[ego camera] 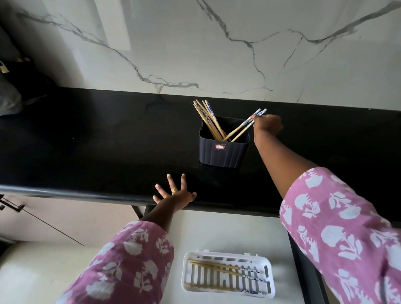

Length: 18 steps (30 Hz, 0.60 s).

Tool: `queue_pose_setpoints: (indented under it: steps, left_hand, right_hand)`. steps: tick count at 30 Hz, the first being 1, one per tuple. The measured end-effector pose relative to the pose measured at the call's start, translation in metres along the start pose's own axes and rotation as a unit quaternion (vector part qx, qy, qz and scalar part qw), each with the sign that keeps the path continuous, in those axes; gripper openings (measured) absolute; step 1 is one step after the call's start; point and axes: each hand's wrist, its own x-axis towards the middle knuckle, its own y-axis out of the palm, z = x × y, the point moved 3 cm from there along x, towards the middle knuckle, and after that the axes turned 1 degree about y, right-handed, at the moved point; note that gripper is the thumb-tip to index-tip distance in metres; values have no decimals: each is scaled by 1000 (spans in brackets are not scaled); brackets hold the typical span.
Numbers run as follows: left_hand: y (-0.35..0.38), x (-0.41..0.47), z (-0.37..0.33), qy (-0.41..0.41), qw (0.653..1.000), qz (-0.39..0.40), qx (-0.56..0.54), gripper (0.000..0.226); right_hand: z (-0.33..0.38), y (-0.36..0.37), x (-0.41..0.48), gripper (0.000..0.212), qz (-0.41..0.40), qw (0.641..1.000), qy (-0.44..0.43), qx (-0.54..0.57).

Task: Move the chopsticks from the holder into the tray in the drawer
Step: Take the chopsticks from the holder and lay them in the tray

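So the person's right hand is out toward the back edge of the counter. Its fingers are curled round the blue-and-white tops of two or three chopsticks, which lean out to the right of the dark ribbed holder with their lower ends down inside it. The holder sits upright, closer to the back edge by the marble wall than to the front. A second bunch stands in its left side, tipped back and left.

The left hand lies flat on the counter's front edge, fingers spread wide and holding nothing, with a gold ring on one finger. Below that edge the drawer stands open, and the white slotted tray lies in it toward the right side. A few loose sticks lie lengthwise in the tray, patterned ends to the right.
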Motion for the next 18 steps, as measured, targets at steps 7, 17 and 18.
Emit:
queue_pose_setpoints:
  steps: [7, 17, 18]
  left_hand:
    - [0, -3, 4, 22, 997, -22, -66, 70]
    - [-62, -55, -40, 44, 893, 33, -447, 70]
    - [-68, -64, -49, 65, 869, 30, -489, 68]
  right_hand:
    - [14, -40, -16, 22, -56, 995, -5, 87]
    - [27, -94, -76, 15, -122, 954, 8, 273]
    - [26, -96, -83, 15, -118, 946, 24, 300]
